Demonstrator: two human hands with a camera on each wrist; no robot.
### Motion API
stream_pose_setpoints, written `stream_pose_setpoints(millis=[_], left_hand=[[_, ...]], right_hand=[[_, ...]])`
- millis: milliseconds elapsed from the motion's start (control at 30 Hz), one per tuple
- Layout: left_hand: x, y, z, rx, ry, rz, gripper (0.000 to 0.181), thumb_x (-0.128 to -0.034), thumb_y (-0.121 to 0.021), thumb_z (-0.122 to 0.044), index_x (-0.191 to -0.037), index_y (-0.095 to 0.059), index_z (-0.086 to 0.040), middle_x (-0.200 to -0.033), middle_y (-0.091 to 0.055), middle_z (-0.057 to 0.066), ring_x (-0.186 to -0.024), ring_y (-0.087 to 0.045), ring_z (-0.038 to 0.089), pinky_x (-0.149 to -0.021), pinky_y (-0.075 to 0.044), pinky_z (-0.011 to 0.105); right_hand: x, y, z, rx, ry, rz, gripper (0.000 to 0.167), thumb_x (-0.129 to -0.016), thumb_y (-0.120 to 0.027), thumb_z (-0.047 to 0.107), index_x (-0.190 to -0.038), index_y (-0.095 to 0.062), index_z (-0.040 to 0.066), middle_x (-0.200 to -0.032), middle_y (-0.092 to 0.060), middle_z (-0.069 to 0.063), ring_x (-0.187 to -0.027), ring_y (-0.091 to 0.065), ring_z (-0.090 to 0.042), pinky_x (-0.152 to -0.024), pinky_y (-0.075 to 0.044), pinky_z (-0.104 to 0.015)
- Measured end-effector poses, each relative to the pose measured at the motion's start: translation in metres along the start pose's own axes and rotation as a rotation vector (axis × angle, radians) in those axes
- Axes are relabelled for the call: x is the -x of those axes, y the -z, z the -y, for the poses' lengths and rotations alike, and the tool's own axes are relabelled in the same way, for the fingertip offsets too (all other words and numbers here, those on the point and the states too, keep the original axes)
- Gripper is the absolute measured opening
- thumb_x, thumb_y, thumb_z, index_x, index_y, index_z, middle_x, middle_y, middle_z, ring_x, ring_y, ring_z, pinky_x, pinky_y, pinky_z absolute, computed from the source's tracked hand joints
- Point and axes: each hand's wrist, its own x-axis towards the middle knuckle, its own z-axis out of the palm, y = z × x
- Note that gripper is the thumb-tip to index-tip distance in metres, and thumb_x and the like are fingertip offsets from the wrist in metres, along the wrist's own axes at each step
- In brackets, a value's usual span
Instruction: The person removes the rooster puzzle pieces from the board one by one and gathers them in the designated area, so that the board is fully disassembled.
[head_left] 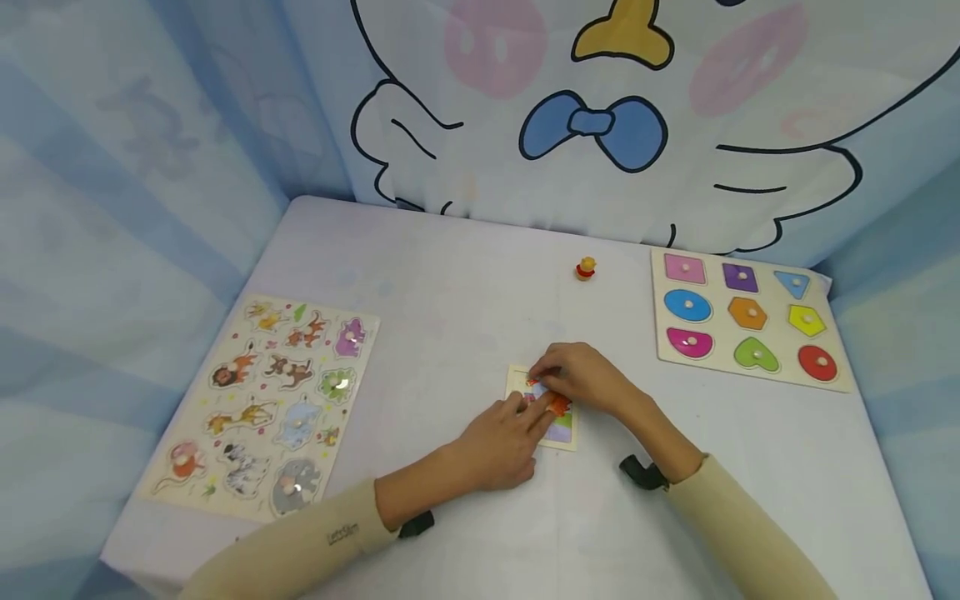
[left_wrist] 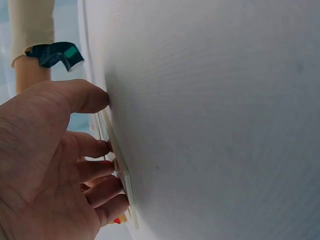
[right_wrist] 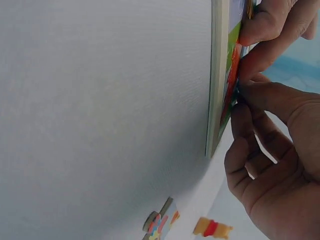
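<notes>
A small picture puzzle board lies flat on the white table, partly covered by both hands. My left hand rests at its near left side, with extended fingers pressing on the picture near an orange-red part. In the left wrist view the thumb stands by the edge of the board. From the right, my right hand reaches over the board's far part. Its thumb and index finger pinch a small puzzle piece at the picture surface, mostly hidden by the fingertips.
A small yellow and red figure stands farther back. The animal puzzle board lies left, the shape puzzle board right. Loose jigsaw pieces lie beside the small board in the right wrist view. Curtains surround the table.
</notes>
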Motion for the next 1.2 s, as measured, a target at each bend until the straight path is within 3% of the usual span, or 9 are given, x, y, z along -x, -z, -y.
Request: stream_pose_setpoints(millis=[433,633,867,1200], left_hand=[[-0.004,0.003,-0.004,0.037,0.030,0.015,0.067,-0.0926,-0.053,-0.043,-0.149,-0.042,-0.008,-0.158,-0.030,0.009,-0.115,-0.039,0.025,-0.084,-0.043,0.031],[-0.006,0.005,-0.007,0.060,0.058,0.055,0.065,-0.0931,-0.052,-0.041,-0.150,-0.044,-0.010,-0.158,-0.031,0.004,-0.125,-0.035,0.026,-0.095,-0.041,0.036],[-0.011,0.012,-0.004,-0.006,0.049,0.042,0.069,-0.0895,-0.057,-0.044,-0.148,-0.046,-0.011,-0.154,-0.034,0.000,-0.116,-0.038,0.023,-0.083,-0.045,0.032],[-0.017,0.021,-0.005,-0.011,0.071,0.167,0.070,-0.0909,-0.057,-0.045,-0.151,-0.043,-0.012,-0.158,-0.027,0.000,-0.111,-0.038,0.024,-0.073,-0.047,0.024]], right_hand=[[0.000,0.004,0.001,0.108,0.023,0.057,0.019,-0.090,-0.072,0.008,-0.107,-0.077,0.014,-0.098,-0.065,0.007,-0.089,-0.060,-0.010,-0.084,-0.050,-0.032],[-0.002,0.003,0.002,0.113,0.013,0.065,0.018,-0.090,-0.072,0.005,-0.103,-0.075,0.016,-0.098,-0.064,0.008,-0.090,-0.059,-0.012,-0.087,-0.050,-0.035],[-0.005,0.005,0.002,0.090,0.013,0.099,0.021,-0.090,-0.069,0.000,-0.103,-0.072,0.016,-0.098,-0.062,0.007,-0.088,-0.056,-0.014,-0.087,-0.049,-0.035],[-0.012,0.004,-0.001,0.054,0.022,0.158,0.022,-0.091,-0.062,-0.005,-0.099,-0.067,0.015,-0.092,-0.059,0.004,-0.082,-0.052,-0.015,-0.079,-0.046,-0.033]])
